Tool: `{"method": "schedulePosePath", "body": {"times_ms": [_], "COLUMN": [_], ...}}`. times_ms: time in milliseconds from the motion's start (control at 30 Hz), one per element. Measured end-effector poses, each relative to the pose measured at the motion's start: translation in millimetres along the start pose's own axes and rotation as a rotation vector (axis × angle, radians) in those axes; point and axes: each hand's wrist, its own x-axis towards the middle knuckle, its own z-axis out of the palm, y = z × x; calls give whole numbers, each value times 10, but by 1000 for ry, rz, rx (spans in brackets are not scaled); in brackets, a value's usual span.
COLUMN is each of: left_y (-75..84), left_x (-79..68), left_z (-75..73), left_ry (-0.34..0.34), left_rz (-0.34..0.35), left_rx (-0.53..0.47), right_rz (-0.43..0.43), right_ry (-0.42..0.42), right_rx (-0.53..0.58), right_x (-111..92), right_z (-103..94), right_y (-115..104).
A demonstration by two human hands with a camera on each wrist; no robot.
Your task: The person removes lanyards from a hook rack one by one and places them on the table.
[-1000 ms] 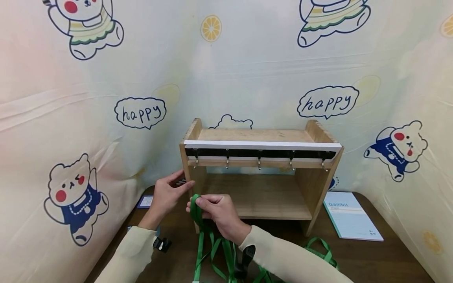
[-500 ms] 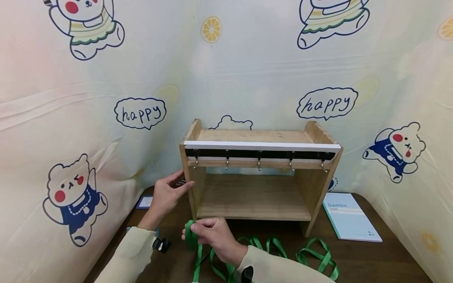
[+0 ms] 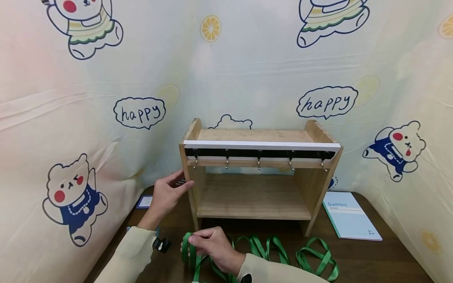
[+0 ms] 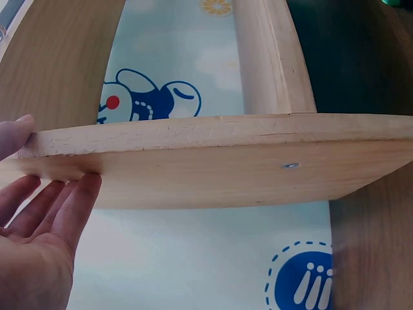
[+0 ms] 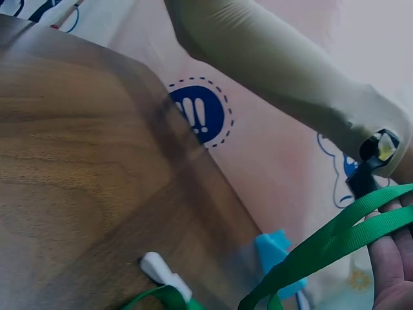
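Observation:
A small wooden shelf (image 3: 253, 196) stands on the table, with a row of several metal hooks (image 3: 258, 163) along its upper front. My left hand (image 3: 168, 196) holds the edge of its left side panel (image 4: 213, 177), thumb on one face and fingertips on the other. In front of the shelf's lower left, my right hand (image 3: 216, 248) pinches a looped green lanyard (image 5: 342, 239) between thumb and fingers. Its straps hang down toward the table. A white clip (image 5: 164, 274) on a green strap shows low in the right wrist view.
More green lanyards (image 3: 318, 257) lie in loose loops on the brown table (image 3: 368, 259), right of my right hand. A white notebook (image 3: 350, 216) lies right of the shelf. A light blue object (image 5: 274, 255) sits near the table edge. Patterned cloth (image 3: 247, 67) surrounds the table.
My right hand has moved down and slightly left, away from the shelf, with the lanyard. More of the loose lanyards on the table now show. My left hand stays on the panel.

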Motion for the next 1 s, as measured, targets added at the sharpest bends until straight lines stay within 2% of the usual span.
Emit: {"method": "schedulePosePath", "body": {"times_ms": [200,567,700,1000], "left_y": [-14,-27,-22,-20], "left_x": [5,-3,-3,-5], "left_z": [0,4,-1,-8], "left_ry": [-2,-3,-4,-13], "left_rz": [1,7,-2,2], "left_rx": [-2,-8,-9,-15], "right_rz": [3,23,31,34], "right_ry": [-4,-4,-7,-94], "right_rx": [11,-54,-113,-164], "right_x": [-17,-70,-87,-138], "right_z": [1,17,4,-21], "right_y": [151,294,356,601]}}
